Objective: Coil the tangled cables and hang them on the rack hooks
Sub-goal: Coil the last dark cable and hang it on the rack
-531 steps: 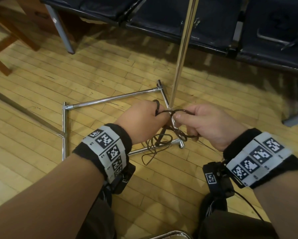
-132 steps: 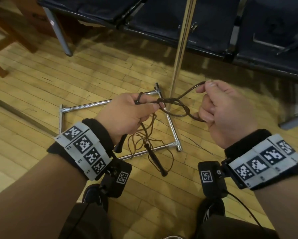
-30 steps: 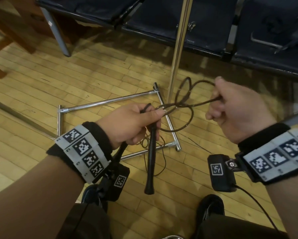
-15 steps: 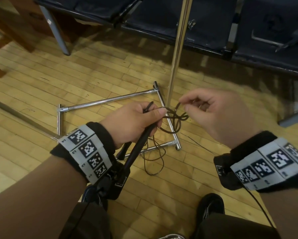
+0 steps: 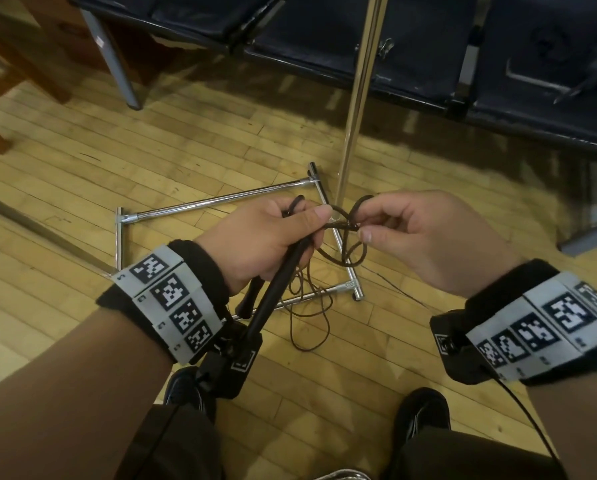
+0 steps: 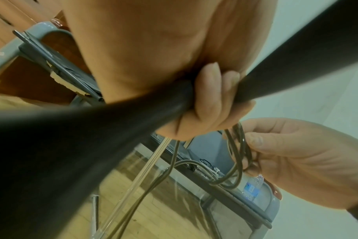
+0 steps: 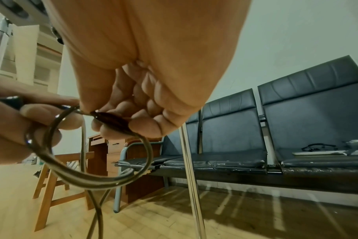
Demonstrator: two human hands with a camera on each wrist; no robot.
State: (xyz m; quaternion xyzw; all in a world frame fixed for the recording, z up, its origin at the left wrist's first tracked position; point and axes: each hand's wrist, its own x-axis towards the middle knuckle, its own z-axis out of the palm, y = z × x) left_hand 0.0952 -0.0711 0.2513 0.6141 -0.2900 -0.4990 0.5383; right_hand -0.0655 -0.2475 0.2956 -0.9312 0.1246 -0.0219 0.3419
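Behind everything: a row of dark padded bench seats (image 5: pixel 324 39) on grey metal legs. In front of the seats, a chrome rack with a rectangular tube base (image 5: pixel 217 202) flat on the pale wooden plank floor (image 5: pixel 82 150), and one upright chrome pole (image 5: pixel 357 88) rising from the base's far right corner. No hooks in view; presumably higher up that pole.

Just above the base's right-hand rail: left hand (image 5: pixel 269 240) closed round two smooth black tapered handles (image 5: pixel 273 296) and the gathered cord, thumb pressed on top. Right hand (image 5: pixel 425 240) beside it, thumb and forefinger pinching a small loop of thin dark brown cable (image 5: pixel 342 251), remaining fingers loosely curled. Slack strands hanging toward the floor inside the base, still tangled.

Likely step: laying another turn onto the coil.

- Keep the left grip firm, as anchor.
- Match each new loop to those already held; feed into the left thumb's pinch.
- Let the cord roll slightly between right fingertips (image 7: pixel 112 129) to shed twist, judging by the crossing loops.
- Draw slack up gently; a hard tug probably tightens the knot below.
- Keep strands clear of the pole and rail.
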